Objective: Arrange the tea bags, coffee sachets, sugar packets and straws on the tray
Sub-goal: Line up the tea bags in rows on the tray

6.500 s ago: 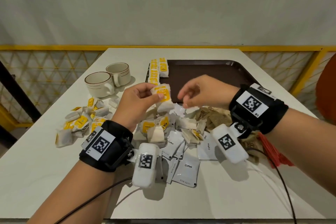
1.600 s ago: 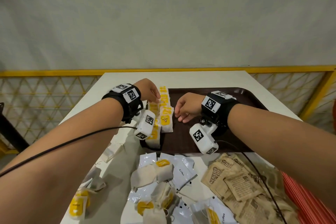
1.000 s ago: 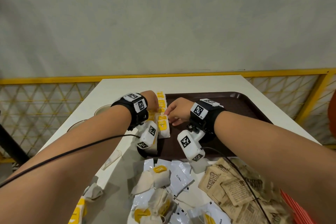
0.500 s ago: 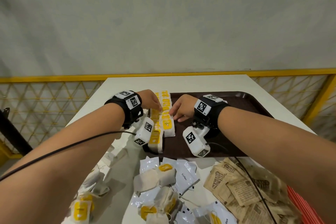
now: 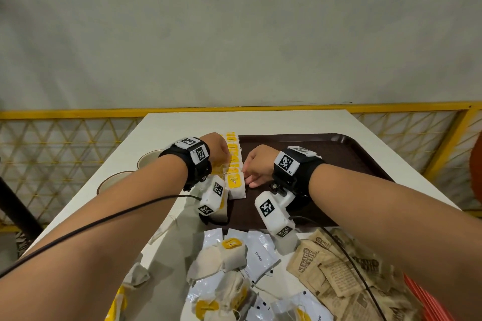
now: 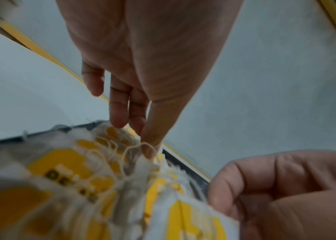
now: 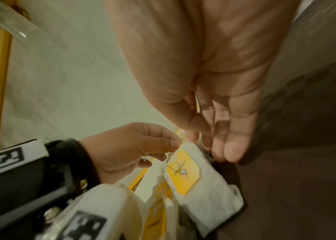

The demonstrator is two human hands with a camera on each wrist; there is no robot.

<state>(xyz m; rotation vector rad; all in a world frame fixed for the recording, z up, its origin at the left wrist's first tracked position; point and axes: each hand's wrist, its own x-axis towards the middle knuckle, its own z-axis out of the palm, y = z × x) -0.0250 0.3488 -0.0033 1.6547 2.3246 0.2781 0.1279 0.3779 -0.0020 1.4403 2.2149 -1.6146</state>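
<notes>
Head view: the tea bag (image 5: 235, 185) held over the table's (image 5: 182, 125) pile seconds ago now ends the row along the tray's (image 5: 339, 154) left edge.

Left wrist view: the left hand (image 6: 142, 65) pinches its string.

Right wrist view: the right hand (image 7: 214, 81), fingers straight, touches its side.

The coffee sachets (image 5: 260, 255), sugar packets (image 5: 326, 268) and straws (image 5: 422, 294) remain off the tray.

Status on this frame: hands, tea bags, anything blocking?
Left hand at tea bag row, grip unclear. Right hand open beside front tea bag. Coffee sachets, sugar packets off tray. Nothing blocking.
</notes>
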